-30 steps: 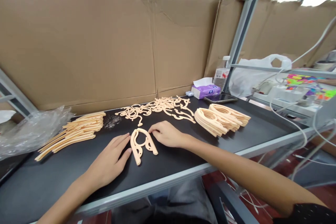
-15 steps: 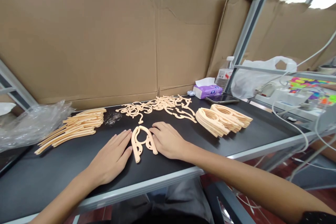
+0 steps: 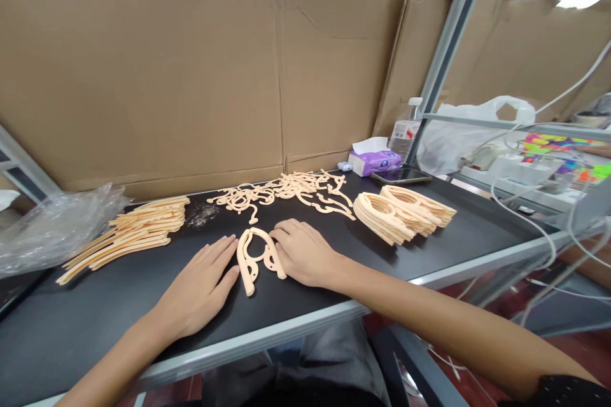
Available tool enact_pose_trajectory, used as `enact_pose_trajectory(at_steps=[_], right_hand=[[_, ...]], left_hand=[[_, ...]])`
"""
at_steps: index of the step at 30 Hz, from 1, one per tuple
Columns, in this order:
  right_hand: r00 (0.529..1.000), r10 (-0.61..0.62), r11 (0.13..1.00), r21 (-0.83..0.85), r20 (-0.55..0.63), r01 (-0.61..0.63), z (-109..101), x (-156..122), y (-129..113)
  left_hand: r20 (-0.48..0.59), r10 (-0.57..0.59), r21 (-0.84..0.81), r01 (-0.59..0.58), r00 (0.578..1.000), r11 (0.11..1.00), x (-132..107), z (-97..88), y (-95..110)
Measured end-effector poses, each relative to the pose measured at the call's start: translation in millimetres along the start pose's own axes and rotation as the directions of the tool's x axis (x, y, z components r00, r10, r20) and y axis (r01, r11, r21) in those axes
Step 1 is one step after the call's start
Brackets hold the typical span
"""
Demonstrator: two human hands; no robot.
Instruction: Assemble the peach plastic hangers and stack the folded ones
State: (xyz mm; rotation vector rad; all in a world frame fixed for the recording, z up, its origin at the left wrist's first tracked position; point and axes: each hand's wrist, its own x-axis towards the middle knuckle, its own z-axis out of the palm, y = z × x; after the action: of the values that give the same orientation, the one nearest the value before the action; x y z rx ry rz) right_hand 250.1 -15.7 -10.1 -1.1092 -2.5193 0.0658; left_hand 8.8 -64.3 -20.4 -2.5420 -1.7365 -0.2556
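Note:
A cream plastic folding hanger (image 3: pixel 244 261), its two arms folded down into an arch, lies on the black table between my hands. My left hand (image 3: pixel 203 283) rests palm down to its left, fingers stretched out, the fingertips close to the hanger's left arm. On the other side, my right hand (image 3: pixel 305 254) lies flat with the fingers slightly bent, the fingertips at the hanger's right arm; whether they touch it I cannot tell. Behind them is a loose heap of cream hanger hooks (image 3: pixel 296 187). Long cream hanger arms (image 3: pixel 143 229) are piled at the left.
Folded hangers (image 3: pixel 396 213) stand stacked at the right. Behind them are a purple tissue pack (image 3: pixel 377 162), a phone (image 3: pixel 401 175) and a water bottle (image 3: pixel 407 130). Clear plastic wrap (image 3: pixel 62 222) lies far left. Cardboard (image 3: pixel 181 76) walls the back; white cables (image 3: pixel 525 219) hang at right.
The camera view has shifted slightly. Both hands and the folded hanger stay in place on the table.

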Motion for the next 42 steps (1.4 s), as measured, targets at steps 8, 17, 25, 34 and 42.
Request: enact_pose_trajectory(at_steps=[8,17,25,34,42], right_hand=[[0.984,-0.115,0.974,0.176,-0.139,0.139,-5,-11,-17],[0.997,-0.077,0.983,0.170,-0.004,0.076,-21,-40,-20],[0.997,0.044,0.999,0.025,-0.059,-0.043,-44,-88,17],[0.961,0.271,0.956,-0.100,-0.059,-0.276,-51,-97,42],[0.948,0.315,0.928,-0.193,-0.049,-0.318,-46,-83,47]], left_hand=[[0.001,0.023,-0.006,-0.023,1.000,1.000,0,-2.3,2],[-0.003,0.011,-0.017,-0.011,1.000,1.000,0,-4.4,5],[-0.022,0.024,-0.024,-0.024,0.999,0.999,-1,-6.8,6],[-0.007,0.012,-0.024,-0.012,1.000,1.000,0,-6.7,6],[0.005,0.010,-0.021,-0.010,1.000,1.000,-2,-8.7,6]])
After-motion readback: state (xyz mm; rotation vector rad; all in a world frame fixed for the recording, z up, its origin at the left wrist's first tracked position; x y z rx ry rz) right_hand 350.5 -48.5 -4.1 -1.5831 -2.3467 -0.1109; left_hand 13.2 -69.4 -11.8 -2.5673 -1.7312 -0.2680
